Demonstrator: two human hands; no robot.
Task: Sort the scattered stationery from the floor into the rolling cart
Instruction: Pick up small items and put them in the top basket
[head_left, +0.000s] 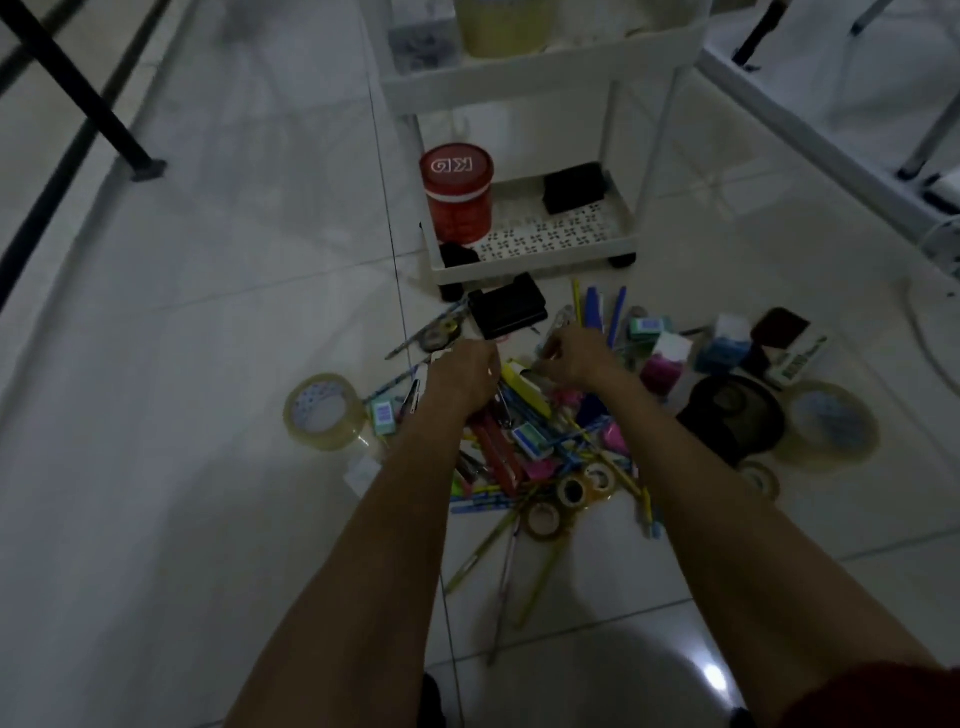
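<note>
The only writing clear enough to read is on the lid of the red canister: white letters that look like "KD", seen upside down. That canister stands at the left end of the bottom shelf of the white rolling cart, with a small dark object just beside its base and a black box toward the back of the same perforated shelf. On the shelf above, a pale yellow tub stands next to a clear box of dark small items, too blurred to name. The scattered stationery lies in a heap on the white tiled floor directly in front of the cart: pens and pencils crossed over one another, pink and yellow pieces, small teal boxes with labels too small to read, and several little tape rolls near the front edge. A black box rests between the heap and the cart. A large clear tape roll lies to the left, another to the right beside a black round item. The left hand and the right hand reach close together over the far side of the heap; whether their fingers are closed on anything cannot be told.
</note>
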